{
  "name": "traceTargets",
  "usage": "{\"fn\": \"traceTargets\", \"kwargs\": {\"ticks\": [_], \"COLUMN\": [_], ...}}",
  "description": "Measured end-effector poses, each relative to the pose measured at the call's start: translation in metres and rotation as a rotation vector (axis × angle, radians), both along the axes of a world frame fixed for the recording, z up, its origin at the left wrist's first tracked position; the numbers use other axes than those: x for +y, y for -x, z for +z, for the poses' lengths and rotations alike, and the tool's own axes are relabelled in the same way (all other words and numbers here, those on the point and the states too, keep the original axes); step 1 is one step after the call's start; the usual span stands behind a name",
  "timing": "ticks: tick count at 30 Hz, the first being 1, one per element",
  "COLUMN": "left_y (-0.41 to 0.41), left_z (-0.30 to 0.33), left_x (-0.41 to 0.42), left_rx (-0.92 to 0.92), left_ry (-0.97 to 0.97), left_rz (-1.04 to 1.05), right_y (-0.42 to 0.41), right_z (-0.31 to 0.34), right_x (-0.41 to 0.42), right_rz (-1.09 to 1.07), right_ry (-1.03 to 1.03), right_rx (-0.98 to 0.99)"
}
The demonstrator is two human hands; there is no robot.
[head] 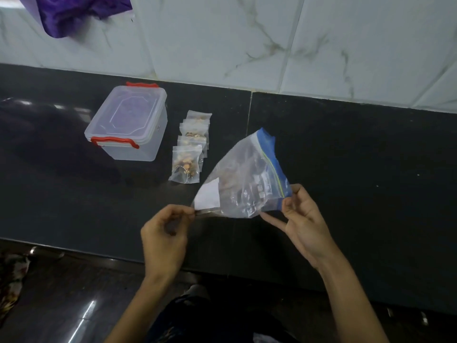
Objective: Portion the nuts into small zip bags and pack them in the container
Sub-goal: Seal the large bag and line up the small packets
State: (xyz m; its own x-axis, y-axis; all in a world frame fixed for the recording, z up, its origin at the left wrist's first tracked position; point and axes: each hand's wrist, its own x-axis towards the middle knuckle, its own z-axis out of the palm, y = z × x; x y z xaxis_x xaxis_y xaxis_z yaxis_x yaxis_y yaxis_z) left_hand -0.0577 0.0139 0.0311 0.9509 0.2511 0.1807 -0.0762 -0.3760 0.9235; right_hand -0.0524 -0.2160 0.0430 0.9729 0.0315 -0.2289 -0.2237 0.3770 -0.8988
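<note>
On the dark counter (346, 157), the left hand (164, 233) pinches the large zip bag (247, 179) at its bottom corner, the right hand (303, 219) its blue seal. Filled small bags (191, 147) lie just right of the closed container (128, 122), far left. Best set the nearly empty bag aside, then unlatch the lid.

Large clear zip bag (243, 180) with blue seal strip, held up over dark counter at centre, nearly empty, white label patch at its lower left; seal edge running from 12 o'clock down to 4 o'clock. Small zip bags (191, 147) filled with nuts, overlapping in a row, lying flat at 10 o'clock of large bag. Translucent container (128, 125) with red latches, lid closed, standing upright just at 9 o'clock of that row.
</note>
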Motion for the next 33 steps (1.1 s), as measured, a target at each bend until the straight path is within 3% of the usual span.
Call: {"fn": "traceTargets", "kwargs": {"ticks": [2, 4, 9, 12, 15, 19, 25, 29, 33], "left_y": [0.005, 0.011, 0.014, 0.012, 0.012, 0.009, -0.012, -0.056, -0.111], "left_z": [-0.008, -0.018, -0.033, -0.036, -0.043, -0.042, -0.012, 0.012, 0.009], "left_x": [0.008, 0.010, 0.008, 0.010, 0.010, 0.014, 0.037, 0.036, 0.014], "left_rx": [-0.048, 0.029, 0.136, 0.146, 0.171, 0.226, 0.595, 0.439, 0.439], "left_ry": [-0.156, -0.167, -0.105, -0.138, -0.124, -0.177, -0.204, -0.252, -0.283], "left_rz": [-0.052, -0.082, -0.057, -0.005, 0.009, -0.072, -0.355, -0.294, -0.403], "right_y": [0.009, 0.019, 0.033, 0.038, 0.041, 0.041, 0.031, -0.019, -0.088], "right_z": [-0.016, -0.032, -0.037, -0.041, -0.043, -0.041, -0.010, 0.034, 0.038], "right_x": [-0.003, -0.004, 0.006, 0.003, 0.002, 0.006, -0.008, -0.005, 0.009], "right_rz": [0.043, 0.049, -0.014, -0.180, -0.270, -0.214, 0.019, -0.075, -0.096], "right_ry": [0.312, 0.520, 0.764, 0.865, 0.864, 0.838, 0.933, 0.899, 0.955], "right_rx": [0.040, 0.087, 0.044, 0.108, 0.197, 0.269, 0.393, 0.319, 0.361]}}
